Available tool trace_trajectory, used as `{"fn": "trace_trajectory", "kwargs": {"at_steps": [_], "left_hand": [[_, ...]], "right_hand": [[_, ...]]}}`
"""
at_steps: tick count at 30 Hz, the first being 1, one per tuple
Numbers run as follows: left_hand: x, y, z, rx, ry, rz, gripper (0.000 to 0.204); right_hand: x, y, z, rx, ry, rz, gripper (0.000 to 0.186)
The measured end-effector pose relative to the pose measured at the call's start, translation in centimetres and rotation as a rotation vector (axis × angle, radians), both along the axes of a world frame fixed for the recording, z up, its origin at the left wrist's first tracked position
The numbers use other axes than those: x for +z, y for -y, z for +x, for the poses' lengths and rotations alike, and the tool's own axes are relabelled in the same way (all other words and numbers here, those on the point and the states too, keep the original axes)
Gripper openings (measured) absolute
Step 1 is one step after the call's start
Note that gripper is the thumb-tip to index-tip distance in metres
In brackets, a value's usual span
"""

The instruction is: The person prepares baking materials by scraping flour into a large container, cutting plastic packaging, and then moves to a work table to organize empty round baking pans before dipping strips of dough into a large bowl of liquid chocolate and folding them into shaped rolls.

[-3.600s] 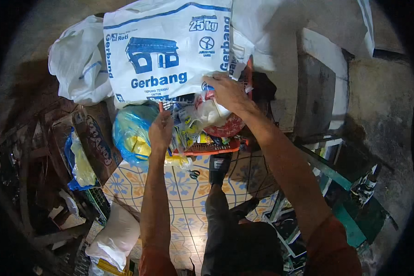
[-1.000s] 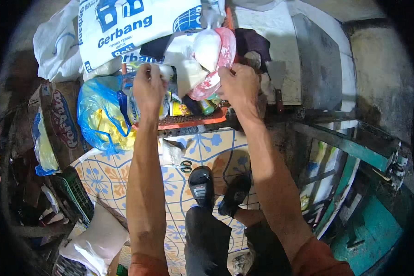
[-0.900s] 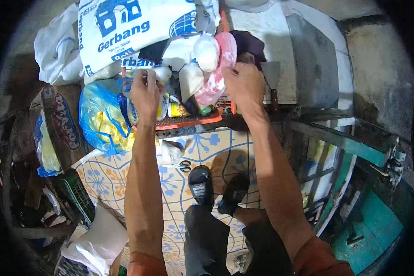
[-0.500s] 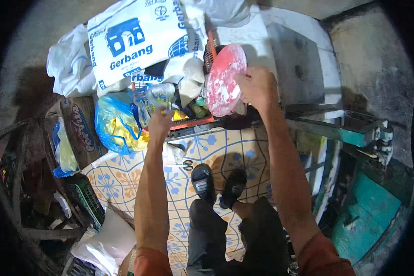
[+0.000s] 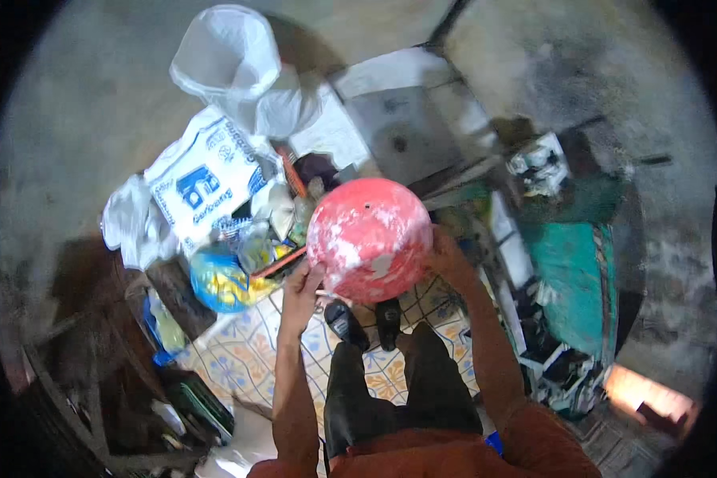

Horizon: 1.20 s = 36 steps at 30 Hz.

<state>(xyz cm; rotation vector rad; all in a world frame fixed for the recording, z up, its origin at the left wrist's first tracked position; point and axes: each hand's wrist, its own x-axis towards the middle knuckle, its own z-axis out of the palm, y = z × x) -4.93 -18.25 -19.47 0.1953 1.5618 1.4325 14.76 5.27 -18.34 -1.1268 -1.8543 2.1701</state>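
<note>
In front of me, above my feet, a round red plastic lid-like disc [image 5: 368, 235] faces up, patched with white powder and with a small hole near its far edge. My right hand [image 5: 446, 256] is closed on its right rim. My left hand [image 5: 301, 293] is closed at its lower left rim, fingertips partly behind the edge. Just left of the disc lies a red-edged basket [image 5: 279, 263] with packets and jars. Beside that sits a blue plastic bag [image 5: 217, 279] with yellow contents.
A printed white sack [image 5: 201, 187] and an opened white bag [image 5: 229, 60] lie beyond the basket. A grey slab [image 5: 402, 137] is at the far middle. To the right leans a teal panel [image 5: 567, 275]. A dark crate [image 5: 203, 410] sits at lower left, above patterned tiles [image 5: 239, 350].
The red disc has turned from edge-on to face-on and come nearer to me. My left hand has left the basket and taken its left rim. My view has swung to the right.
</note>
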Motion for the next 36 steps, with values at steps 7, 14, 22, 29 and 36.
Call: {"fn": "trace_trajectory", "kwargs": {"at_steps": [7, 14, 22, 29, 36], "left_hand": [[13.7, -9.2, 4.1, -0.521, -0.517, 0.144, 0.023], [19.6, -21.4, 14.0, -0.751, -0.5, 0.316, 0.016], [16.2, -40.9, 31.3, -0.631, -0.616, 0.333, 0.038], [17.8, -47.2, 37.2, -0.531, -1.003, -0.011, 0.043], [16.2, -47.4, 37.1, -0.496, -1.04, -0.066, 0.037]], "right_hand": [[13.9, -7.1, 10.2, 0.119, 0.011, 0.23, 0.043], [26.7, -8.7, 23.4, 0.006, 0.507, 0.463, 0.048], [33.3, -13.3, 48.8, -0.845, 0.639, 0.789, 0.029], [13.0, -18.3, 60.7, -0.575, 0.971, 1.033, 0.029], [12.6, -24.7, 44.0, -0.337, 1.236, 0.603, 0.032]]}}
